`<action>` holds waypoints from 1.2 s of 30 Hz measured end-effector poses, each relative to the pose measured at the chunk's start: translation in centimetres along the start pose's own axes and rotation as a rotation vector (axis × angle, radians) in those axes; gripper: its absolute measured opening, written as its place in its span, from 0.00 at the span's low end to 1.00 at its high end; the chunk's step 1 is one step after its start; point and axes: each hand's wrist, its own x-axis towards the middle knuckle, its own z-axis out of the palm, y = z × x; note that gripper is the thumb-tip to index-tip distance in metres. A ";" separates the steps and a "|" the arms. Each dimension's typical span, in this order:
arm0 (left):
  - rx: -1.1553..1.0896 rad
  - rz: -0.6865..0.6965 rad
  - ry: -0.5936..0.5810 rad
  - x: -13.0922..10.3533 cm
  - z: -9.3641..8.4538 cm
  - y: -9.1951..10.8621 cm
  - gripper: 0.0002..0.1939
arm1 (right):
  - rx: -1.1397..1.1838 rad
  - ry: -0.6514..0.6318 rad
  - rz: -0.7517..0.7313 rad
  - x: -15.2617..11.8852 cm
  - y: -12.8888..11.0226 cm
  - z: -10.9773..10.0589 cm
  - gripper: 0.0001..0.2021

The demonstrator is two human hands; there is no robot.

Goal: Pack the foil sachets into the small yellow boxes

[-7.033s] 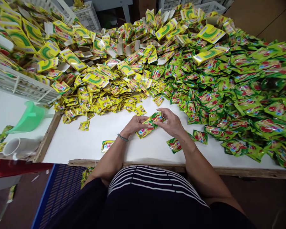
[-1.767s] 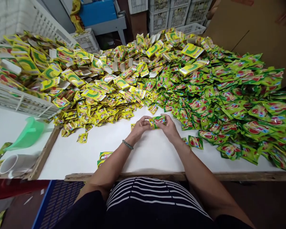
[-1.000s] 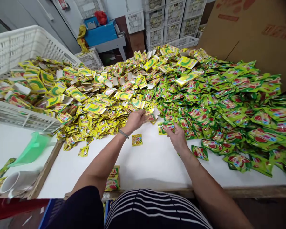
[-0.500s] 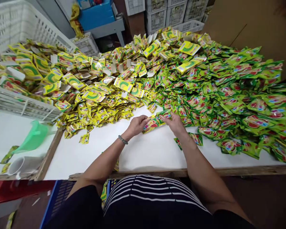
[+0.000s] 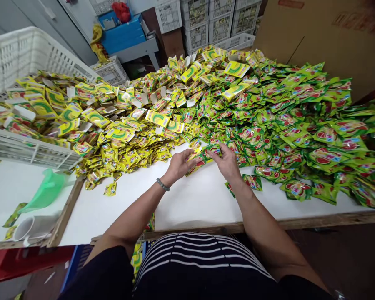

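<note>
My left hand, with a beaded bracelet on the wrist, is closed on a yellow packet and the left end of a green packet with red fruit pictures. My right hand pinches a small green packet beside it, thumb and fingers near its right end. Both hands are above the white tabletop, at the front edge of the pile. Large green packets are heaped to the right. Small yellow packets and flat yellow boxes lie to the left and behind.
A white basket of yellow boxes stands at left. Near it are a green scoop, a white mug and a wooden strip. A large cardboard box stands at back right, with stacked white crates behind.
My left fingers now hold a yellow packet over the green one. The right hand has shifted slightly left. The view has tilted up, showing more of the background.
</note>
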 end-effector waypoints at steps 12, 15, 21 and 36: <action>-0.535 -0.270 0.018 -4.4 3.0 -0.7 0.26 | -0.145 -0.091 -0.059 -1.8 -0.2 0.4 0.19; -0.727 -0.345 -0.054 -5.0 3.3 -0.7 0.27 | -0.162 -0.027 -0.064 -2.1 -0.3 0.6 0.20; -0.936 -0.406 0.087 -6.2 3.9 -1.1 0.26 | -0.108 -0.147 -0.018 -3.5 -0.9 1.1 0.20; -1.145 -0.416 0.233 -8.7 4.8 -2.2 0.26 | -0.223 -0.442 -0.122 -6.6 -0.5 3.0 0.25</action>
